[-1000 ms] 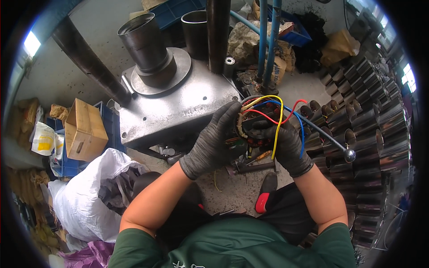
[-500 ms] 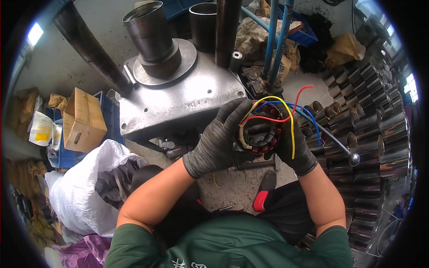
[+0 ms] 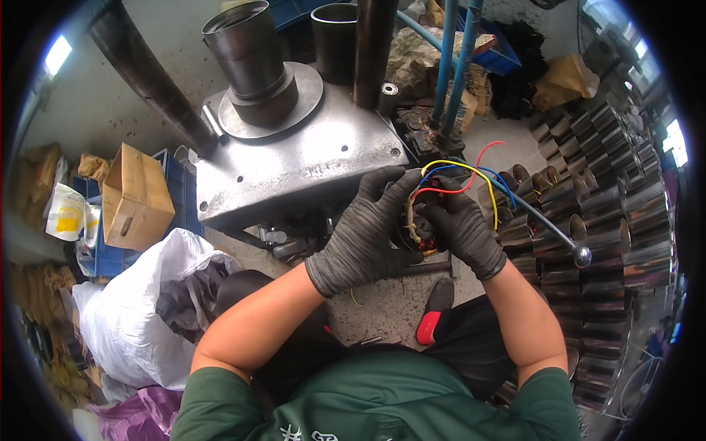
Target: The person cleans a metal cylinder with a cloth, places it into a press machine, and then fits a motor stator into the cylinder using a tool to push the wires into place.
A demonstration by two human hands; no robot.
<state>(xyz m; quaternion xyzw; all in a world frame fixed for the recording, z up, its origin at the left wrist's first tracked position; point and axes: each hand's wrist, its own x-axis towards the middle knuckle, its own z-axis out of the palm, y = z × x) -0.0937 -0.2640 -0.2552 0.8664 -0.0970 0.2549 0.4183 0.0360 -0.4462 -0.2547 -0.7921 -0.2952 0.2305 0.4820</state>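
At the left of the frame, a brown box (image 3: 136, 202) sits higher up than a big white sack (image 3: 121, 309). Top and left of the middle is a flat metal plate (image 3: 294, 160). Below its right end, the left hand (image 3: 362, 234), in a grey glove, is curled around the left side of a dark ring (image 3: 415, 226). The fingers are at the top and the thumb is low down. The ring is up off the floor, just right of the middle. It is best to hold it by its outside, as the left hand does, and not press hard on the tied cord or the red bits. The right hand (image 3: 467, 234) has its thumb over the ring's right side. I can't tell if it pinches or only touches. A yellow wire (image 3: 491, 189), a red wire (image 3: 474, 176) and a blue wire (image 3: 507, 189) loop over that hand. They should hang free, not get pulled, and not catch on the rod (image 3: 544, 221) at the right.
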